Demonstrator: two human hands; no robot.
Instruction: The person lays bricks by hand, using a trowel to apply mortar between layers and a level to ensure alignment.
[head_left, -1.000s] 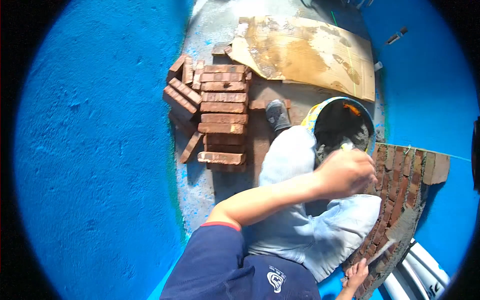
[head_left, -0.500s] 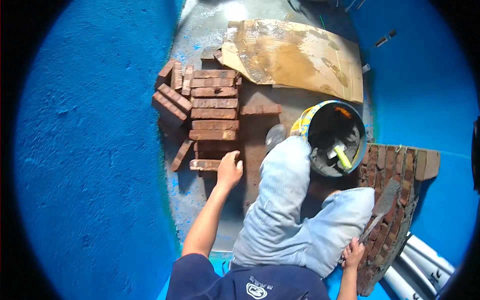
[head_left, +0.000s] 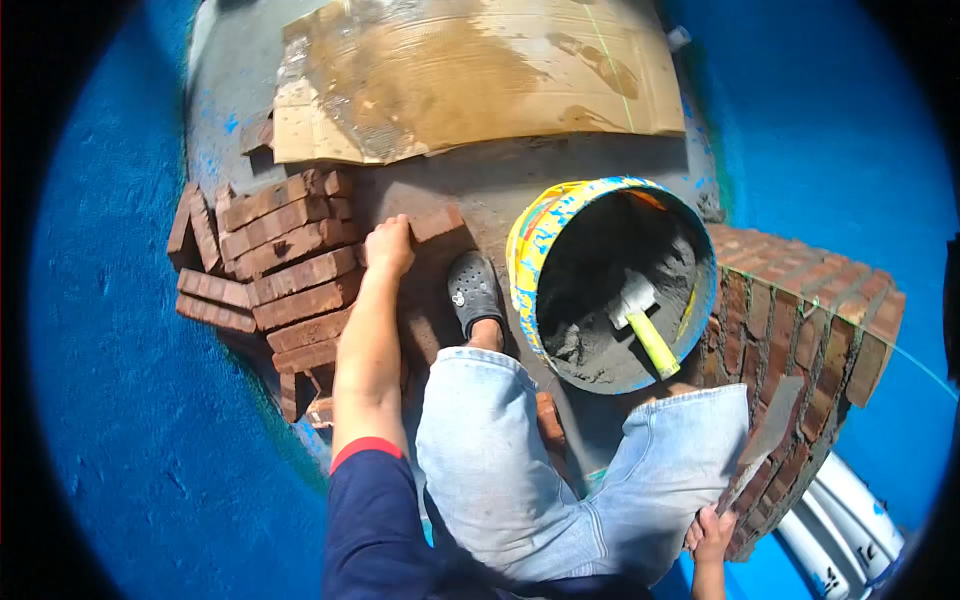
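A: What has just changed?

B: The left hand. Half a second ago it is at the near end of the brick stack; now it is farther out, at the loose brick lying just beside the stack.

A: Does it have that brick?

B: I cannot tell. The fingers are bent at the brick's left end, but the hand hides whether they are clamped on it or merely touching.

A: And the right hand?

B: Its fingers are wrapped around the handle end of a trowel, just as in the earlier views. The blade slants up in front of the brick wall; whether it touches the bricks is unclear.

A: What about the bucket?

B: It stands beside the wall with grey mortar inside, and a yellow-handled scoop leans in it with no hand on it. A second ago the left hand is right above there.

A: So what does that mean for the work?

B: My judgement: the left hand has switched from mortar to bricks while the trowel stays ready. The loose brick is well apart from the wall, so it is not laid yet.
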